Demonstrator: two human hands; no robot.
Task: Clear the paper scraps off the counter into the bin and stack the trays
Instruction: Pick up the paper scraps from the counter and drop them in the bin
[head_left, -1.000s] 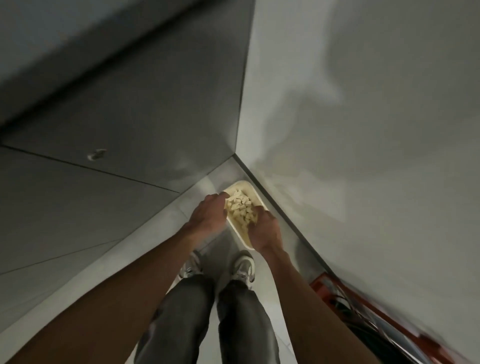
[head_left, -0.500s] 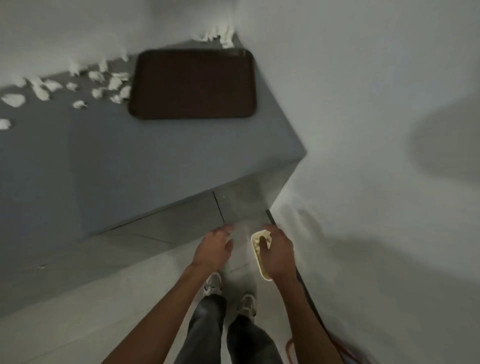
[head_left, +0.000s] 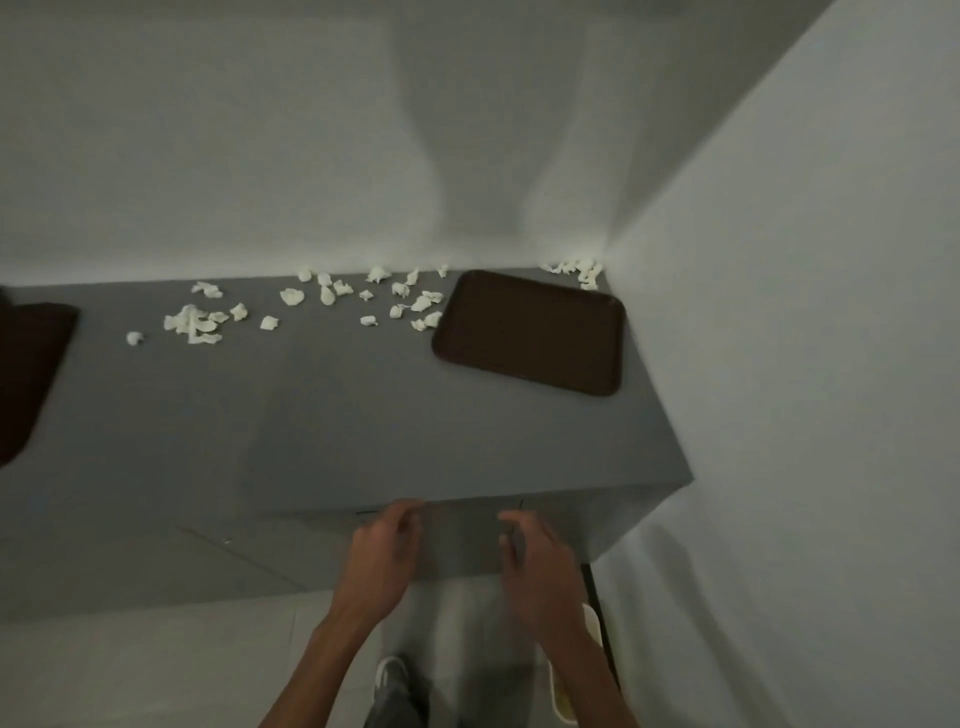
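Head view, one entry per item.

- Surface (head_left: 363, 415) — grey, set into a corner between two pale walls; its front edge runs just above the hands.
- Tray (head_left: 530, 332) — dark brown, rounded corners, lying flat at the far right of the surface, close to the right wall and slightly skewed to the edge.
- Second tray (head_left: 26, 374) — dark brown, cut off by the left border of the picture, well apart from the first.
- Paper scraps (head_left: 196, 325) — white, crumpled, strewn along the back of the surface between the two trays; the nearest ones touch or almost touch the left rim of the right-hand tray.
- Corner scraps (head_left: 582, 270) — a small heap in the far right corner, behind the tray.
- Bin (head_left: 562, 699) — cream rim on the floor by the right wall, mostly hidden behind the right forearm.
- Left hand (head_left: 382, 558) — in front of the surface's front panel, below its edge; grip slack, fingers loosely curled, nothing in it; blurred.
- Right hand (head_left: 540, 566) — beside the left, apart from it, at the same height; grip slack and empty, blurred.
- Shoe (head_left: 392, 675) — on the pale floor between the forearms.
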